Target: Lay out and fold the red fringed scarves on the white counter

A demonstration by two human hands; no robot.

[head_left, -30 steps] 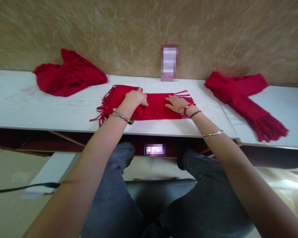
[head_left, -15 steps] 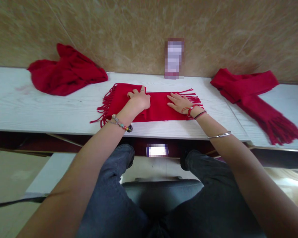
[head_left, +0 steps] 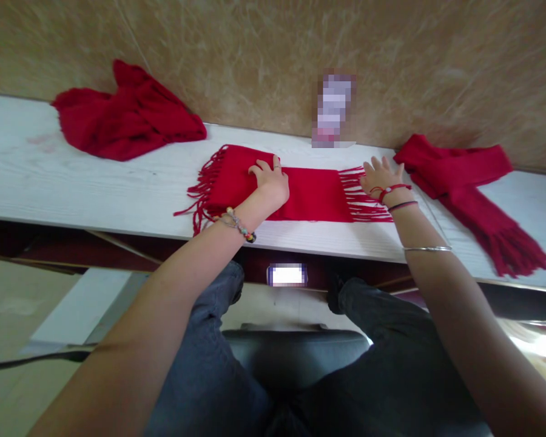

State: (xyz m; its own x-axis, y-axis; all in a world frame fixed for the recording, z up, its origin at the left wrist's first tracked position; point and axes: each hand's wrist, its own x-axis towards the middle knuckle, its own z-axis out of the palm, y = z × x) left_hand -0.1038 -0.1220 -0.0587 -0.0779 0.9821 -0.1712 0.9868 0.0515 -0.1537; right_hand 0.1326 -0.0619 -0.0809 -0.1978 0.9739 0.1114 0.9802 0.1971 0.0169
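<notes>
A red fringed scarf (head_left: 318, 194) lies folded on the white tabletop, its left part thicker than the flat right part, with fringes at both ends. My left hand (head_left: 270, 182) rests on the scarf near the edge of the upper fold, fingers spread and holding nothing. Over the right fringe is my right hand (head_left: 380, 177), open with its fingers apart; I cannot tell whether it touches the strands.
A bunched red cloth (head_left: 127, 118) lies at the back left. Another red scarf (head_left: 464, 176) lies bent at the right. A blurred-out upright item (head_left: 334, 109) stands against the marbled wall. Below the white table (head_left: 95, 194) are my legs and a stool.
My right hand has slid right, off the scarf's flat part to its fringe, whose strands now lie straighter. My left hand stays on the fold. The view has tilted slightly.
</notes>
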